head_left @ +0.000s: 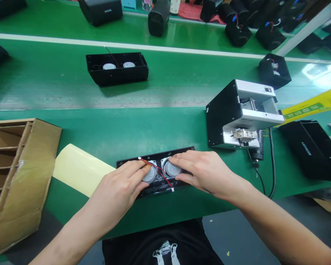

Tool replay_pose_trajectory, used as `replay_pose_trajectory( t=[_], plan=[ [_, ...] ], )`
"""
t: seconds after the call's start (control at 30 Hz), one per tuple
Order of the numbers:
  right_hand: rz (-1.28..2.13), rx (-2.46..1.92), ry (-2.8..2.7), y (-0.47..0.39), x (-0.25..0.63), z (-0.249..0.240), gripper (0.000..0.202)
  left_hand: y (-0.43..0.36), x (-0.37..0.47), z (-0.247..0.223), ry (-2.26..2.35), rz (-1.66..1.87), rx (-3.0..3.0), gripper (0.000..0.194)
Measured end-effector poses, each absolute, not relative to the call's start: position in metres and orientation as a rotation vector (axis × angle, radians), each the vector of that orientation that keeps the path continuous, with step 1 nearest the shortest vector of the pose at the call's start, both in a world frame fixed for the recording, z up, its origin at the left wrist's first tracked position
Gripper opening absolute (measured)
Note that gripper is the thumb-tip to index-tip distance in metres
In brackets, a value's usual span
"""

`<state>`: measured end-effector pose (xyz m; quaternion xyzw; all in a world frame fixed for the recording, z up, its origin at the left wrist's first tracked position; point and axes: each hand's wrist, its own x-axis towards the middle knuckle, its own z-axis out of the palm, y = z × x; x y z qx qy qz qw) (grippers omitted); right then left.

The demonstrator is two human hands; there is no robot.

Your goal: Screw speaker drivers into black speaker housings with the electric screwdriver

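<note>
A long black speaker panel (169,152) lies on the green bench in front of me, with two round speaker drivers seated in it. My left hand (123,187) has its fingers and thumb around the left speaker driver (150,176). Around the right speaker driver (173,170), the fingers and thumb of my right hand (205,168) close from the side. Thin red and black wires (159,170) with white plugs lie across both drivers. My hands cover both ends of the panel.
A cardboard divider box (41,184) and yellowish paper (79,169) are on the left. At right stand a black-and-silver machine (226,114), an electric screwdriver (257,151) and a black speaker case (309,151). Another black housing (121,77) rests on the green belt (182,81) beyond.
</note>
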<state>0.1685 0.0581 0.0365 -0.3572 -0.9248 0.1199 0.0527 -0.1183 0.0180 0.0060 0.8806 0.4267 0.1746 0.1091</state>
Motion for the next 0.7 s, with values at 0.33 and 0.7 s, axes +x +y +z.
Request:
replay_pose_trajectory(
  t=[0.33,0.7],
  plan=[
    [0.402,-1.062,-2.800,0.059,0.169,0.035,0.038,0.016,-0.119,0.006,1.264,0.452,2.618,0.028],
    [0.396,-1.127,-2.828,0.057,0.163,0.033,0.038,0.010,-0.122,0.013,1.301,0.392,2.645,0.034]
  ],
)
